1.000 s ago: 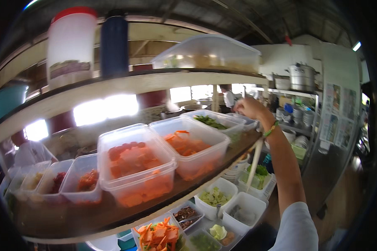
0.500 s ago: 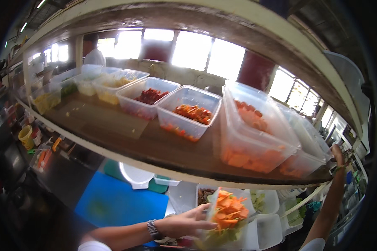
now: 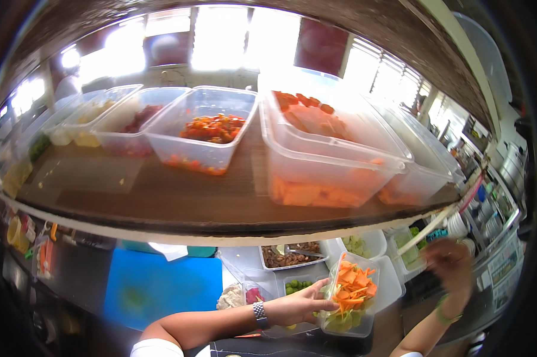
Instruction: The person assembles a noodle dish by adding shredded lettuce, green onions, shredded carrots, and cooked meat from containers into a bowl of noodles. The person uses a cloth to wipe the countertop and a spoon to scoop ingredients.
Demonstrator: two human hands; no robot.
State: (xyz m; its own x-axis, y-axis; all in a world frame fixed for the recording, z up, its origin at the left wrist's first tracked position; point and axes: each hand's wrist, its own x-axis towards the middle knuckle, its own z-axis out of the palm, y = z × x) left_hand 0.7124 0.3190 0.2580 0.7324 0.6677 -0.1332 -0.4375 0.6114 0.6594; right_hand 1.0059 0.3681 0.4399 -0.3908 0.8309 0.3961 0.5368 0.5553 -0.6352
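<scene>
In my left hand (image 3: 304, 303) is a clear plastic container (image 3: 372, 326), tilted, with fingers and thumb closed on its left side. Orange carrot shavings (image 3: 355, 285) lie in it over pale green leaves (image 3: 343, 321). My right hand (image 3: 447, 262) is raised to the right of the container, apart from it, below the right end of the shelf. Motion smears its fingers, so I cannot make out whether it holds anything. White tubs beside and behind the container are partly hidden by it.
Across the view runs a brown shelf (image 3: 143, 190) with tubs of chopped red peppers (image 3: 212, 129) and orange pieces (image 3: 316, 193). Below it are a blue cutting board (image 3: 161, 285), a tray of brown food with a spoon (image 3: 289, 256) and a tub of green slices (image 3: 298, 285). Stacked dishes (image 3: 457, 226) stand at right.
My right hand has come down from the right end of the shelf, toward the container. The container stays in my left hand and shows more fully. The whole view has shifted.
</scene>
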